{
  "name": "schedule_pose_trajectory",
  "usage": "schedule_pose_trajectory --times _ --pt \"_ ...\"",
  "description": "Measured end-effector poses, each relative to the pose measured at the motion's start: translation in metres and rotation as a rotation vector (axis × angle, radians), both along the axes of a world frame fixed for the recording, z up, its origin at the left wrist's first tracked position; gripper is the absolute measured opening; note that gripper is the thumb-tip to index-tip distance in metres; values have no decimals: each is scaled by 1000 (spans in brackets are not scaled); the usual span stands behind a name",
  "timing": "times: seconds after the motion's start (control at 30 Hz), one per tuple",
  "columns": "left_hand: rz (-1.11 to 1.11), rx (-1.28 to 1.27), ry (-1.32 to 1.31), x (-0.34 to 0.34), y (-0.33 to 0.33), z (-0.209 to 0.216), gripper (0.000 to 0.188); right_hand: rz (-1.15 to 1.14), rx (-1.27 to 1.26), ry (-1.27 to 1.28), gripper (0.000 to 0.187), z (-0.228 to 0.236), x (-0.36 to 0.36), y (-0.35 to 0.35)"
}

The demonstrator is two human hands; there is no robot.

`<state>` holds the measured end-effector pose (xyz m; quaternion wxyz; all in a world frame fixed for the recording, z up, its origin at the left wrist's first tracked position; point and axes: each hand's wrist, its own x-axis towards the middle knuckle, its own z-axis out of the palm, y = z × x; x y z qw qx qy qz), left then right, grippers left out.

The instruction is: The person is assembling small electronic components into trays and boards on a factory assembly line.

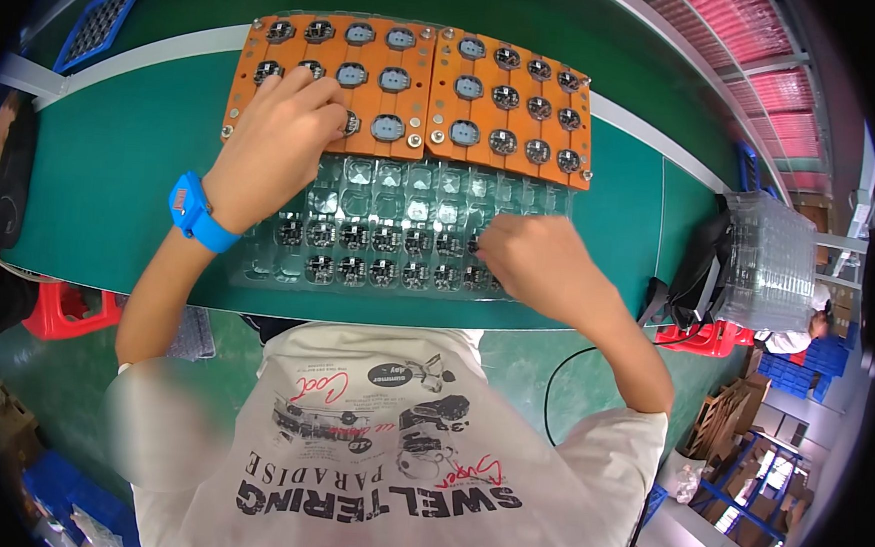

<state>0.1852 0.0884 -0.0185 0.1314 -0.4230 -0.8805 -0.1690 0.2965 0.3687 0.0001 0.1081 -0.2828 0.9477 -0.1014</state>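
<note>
My left hand, with a blue wristband, reaches over the left orange fixture plate. Its fingers are closed at a pocket in the middle row; they hide whatever is between them. Dark small circuit boards sit in some round pockets of the plates, while others show grey round inserts. Over the clear plastic tray, my right hand pinches at a small circuit board, partly covered by the fingertips. Two rows of such boards lie in the tray's nearer half.
Beside the left plate stands a second orange fixture plate, both on the green table. A black bag and stacked clear trays are at the right. Red stools stand below the table edge. A cable hangs at the right.
</note>
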Motion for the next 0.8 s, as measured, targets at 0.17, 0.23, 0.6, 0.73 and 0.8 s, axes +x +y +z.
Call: schedule_pose_trajectory --times 0.17,0.23,0.6,0.73,0.8 --pt "22 -53 -44 1 4 3 8 -60 -230 262 8 37 -35 13" --pt "27 -64 -21 4 6 2 9 -210 -160 390 8 38 -60 20" --pt "55 269 -133 61 -13 25 25 -48 31 575 9 -12 -177 11" --pt "54 92 -353 95 -48 18 24 -5 43 507 11 -7 -174 6" --pt "45 100 -352 105 -50 14 23 -44 21 451 12 -9 -177 8"
